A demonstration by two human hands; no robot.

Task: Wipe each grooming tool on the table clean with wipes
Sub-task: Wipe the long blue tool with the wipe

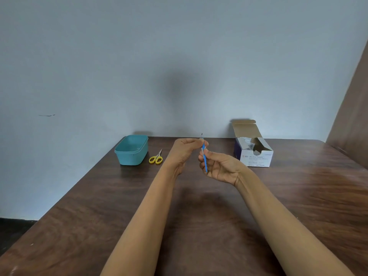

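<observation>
A slim blue tool is held nearly upright in the air above the far half of the table, its thin dark tip pointing up and away from the person. The right hand grips the lower shaft, palm turned toward the camera, fingers curled round the blue handle. The left hand closes on the upper shaft just above the right hand, thumb and fingertips pinched together at the tool; only the dark tip shows beyond that pinch. A small pale patch lies against the shaft between the two hands; whether it is a wipe cannot be told. Both forearms are bare and run from the lower edge of the view toward the grip.

To the right of the grip, near it and a little farther back, an opened white box of alcohol swabs stands on the table with its lid flap raised; packets show inside. To the left of the grip, a pair of yellow-handled scissors lies flat on the table, blades closed and pointing away. Just beyond the scissors, farther left, a teal plastic tub sits at the table's far left corner, open at the top. Behind everything rises a plain pale wall.
</observation>
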